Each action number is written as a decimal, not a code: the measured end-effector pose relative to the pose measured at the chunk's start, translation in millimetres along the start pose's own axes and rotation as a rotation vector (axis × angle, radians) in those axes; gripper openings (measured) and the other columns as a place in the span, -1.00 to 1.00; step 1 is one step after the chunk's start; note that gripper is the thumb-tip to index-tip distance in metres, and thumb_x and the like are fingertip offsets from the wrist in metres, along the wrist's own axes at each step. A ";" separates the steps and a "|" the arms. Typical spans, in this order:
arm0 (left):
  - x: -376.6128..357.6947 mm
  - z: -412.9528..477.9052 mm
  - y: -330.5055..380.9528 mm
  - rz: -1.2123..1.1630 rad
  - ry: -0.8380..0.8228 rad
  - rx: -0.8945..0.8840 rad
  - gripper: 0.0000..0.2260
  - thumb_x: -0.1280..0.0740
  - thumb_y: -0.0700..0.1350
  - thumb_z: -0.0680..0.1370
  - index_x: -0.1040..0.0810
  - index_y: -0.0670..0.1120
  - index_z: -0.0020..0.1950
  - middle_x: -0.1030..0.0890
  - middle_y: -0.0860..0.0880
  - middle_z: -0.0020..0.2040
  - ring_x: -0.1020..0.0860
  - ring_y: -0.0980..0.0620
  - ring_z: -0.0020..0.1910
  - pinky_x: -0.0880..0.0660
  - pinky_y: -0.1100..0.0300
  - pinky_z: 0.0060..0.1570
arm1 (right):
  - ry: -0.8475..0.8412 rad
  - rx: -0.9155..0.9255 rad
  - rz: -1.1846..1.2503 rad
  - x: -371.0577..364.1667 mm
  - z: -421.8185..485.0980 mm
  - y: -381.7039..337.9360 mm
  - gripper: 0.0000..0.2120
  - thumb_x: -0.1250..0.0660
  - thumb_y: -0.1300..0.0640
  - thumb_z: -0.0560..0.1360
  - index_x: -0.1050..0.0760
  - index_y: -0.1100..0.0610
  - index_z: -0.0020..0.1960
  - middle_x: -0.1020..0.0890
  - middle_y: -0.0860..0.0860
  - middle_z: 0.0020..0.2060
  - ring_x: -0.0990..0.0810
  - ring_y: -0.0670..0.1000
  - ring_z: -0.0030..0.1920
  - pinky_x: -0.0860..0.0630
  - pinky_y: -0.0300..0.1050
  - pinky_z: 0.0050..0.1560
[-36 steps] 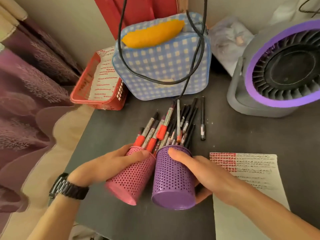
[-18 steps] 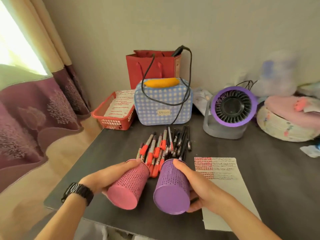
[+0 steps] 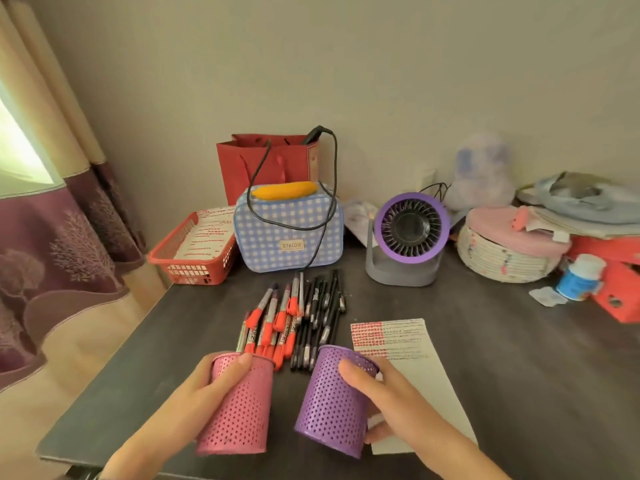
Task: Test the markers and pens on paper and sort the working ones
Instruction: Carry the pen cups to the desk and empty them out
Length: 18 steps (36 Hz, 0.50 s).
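The left hand (image 3: 207,393) gripped a pink cup (image 3: 239,410) and the right hand (image 3: 391,400) a purple cup (image 3: 332,403), both tilted with mouths facing away. At 12 o'clock from the 2 cups, the markers and pens (image 3: 294,317) lay piled on the worktop (image 3: 502,358), with the scribbled paper (image 3: 415,368) at their 3 o'clock.

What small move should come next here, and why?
Probably stand both cups upright beside the pens: the left hand grips the tipped pink cup, the right hand the purple cup, the pens lie spilled out, and testing on the paper needs a free hand.
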<state>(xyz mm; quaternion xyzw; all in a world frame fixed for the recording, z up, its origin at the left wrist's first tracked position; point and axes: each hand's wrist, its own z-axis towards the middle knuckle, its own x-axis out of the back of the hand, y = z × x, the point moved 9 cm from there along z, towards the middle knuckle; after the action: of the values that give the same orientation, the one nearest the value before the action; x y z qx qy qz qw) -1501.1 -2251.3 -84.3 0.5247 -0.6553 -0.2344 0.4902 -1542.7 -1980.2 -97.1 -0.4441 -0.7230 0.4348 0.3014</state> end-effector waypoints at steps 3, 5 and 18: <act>-16.8 -11.5 38.0 -0.054 -0.031 -0.172 -0.39 -0.28 0.58 0.26 -0.47 0.32 0.20 -0.69 0.23 -0.05 -0.70 0.17 -0.11 -0.60 0.22 -0.18 | 0.138 0.112 0.104 49.6 -20.0 -3.9 -0.27 -0.56 -0.37 0.20 -0.49 -0.06 0.24 -0.71 -0.08 0.03 -0.72 -0.08 -0.01 -0.70 -0.06 -0.09; -34.9 -14.9 71.2 -0.097 -0.065 -0.296 -0.41 -0.39 0.56 0.16 -0.51 0.40 0.13 -0.68 0.25 0.02 -0.69 0.20 -0.05 -0.60 0.25 -0.18 | 0.249 0.196 0.165 88.5 -29.7 -7.7 -0.34 -0.63 -0.23 0.26 -0.52 0.01 0.24 -0.73 -0.11 0.00 -0.72 -0.11 0.00 -0.68 -0.11 -0.11; -238.0 77.5 207.6 -0.286 -0.029 -0.647 -0.42 -0.58 0.18 0.29 -0.54 0.24 0.29 -0.60 0.10 0.22 -0.56 0.11 0.23 -0.52 0.00 0.25 | 0.928 0.461 0.017 285.2 -4.4 -10.4 -0.09 -0.61 -0.28 0.15 -0.33 -0.22 0.42 -0.54 -0.23 0.29 -0.55 -0.08 0.26 -0.48 -0.17 0.09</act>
<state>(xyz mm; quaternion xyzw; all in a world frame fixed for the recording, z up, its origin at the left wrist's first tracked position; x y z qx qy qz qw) -1672.5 -1978.6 -39.8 0.4254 -0.4739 -0.5037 0.5837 -1663.9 -1723.0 -71.7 -0.5181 -0.3952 0.3426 0.6768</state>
